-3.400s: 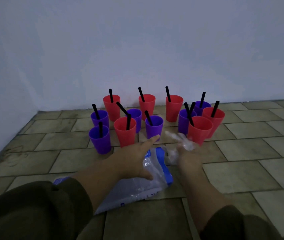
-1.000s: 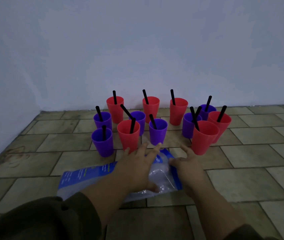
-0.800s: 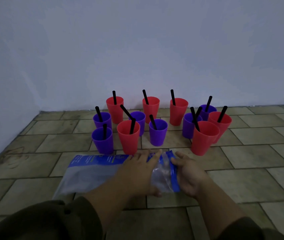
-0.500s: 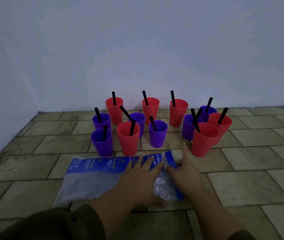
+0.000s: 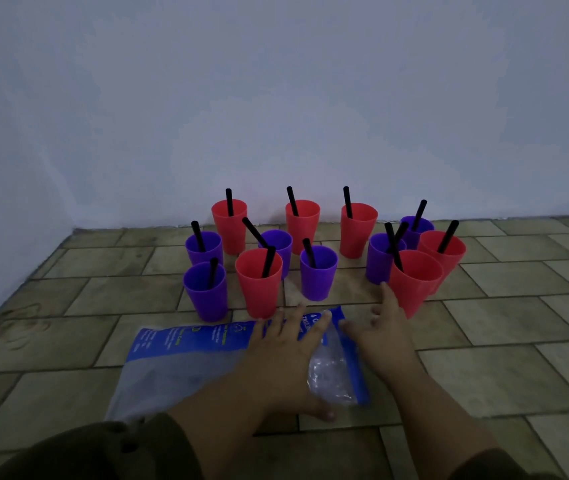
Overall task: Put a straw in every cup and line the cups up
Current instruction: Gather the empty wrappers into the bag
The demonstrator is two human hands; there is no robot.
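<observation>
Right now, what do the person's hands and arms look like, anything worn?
The left hand and right hand are bare: no gloves, rings or watch visible. The forearms are uncovered. A dark olive-brown left sleeve and right sleeve show at the bottom edge.

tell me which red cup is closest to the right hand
The front red cup on the right side, just ahead of the right hand. The other red cups stand farther back or off to the left.

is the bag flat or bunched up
Flat: the bag lies spread on the floor, and the left hand rests open on it.
</observation>
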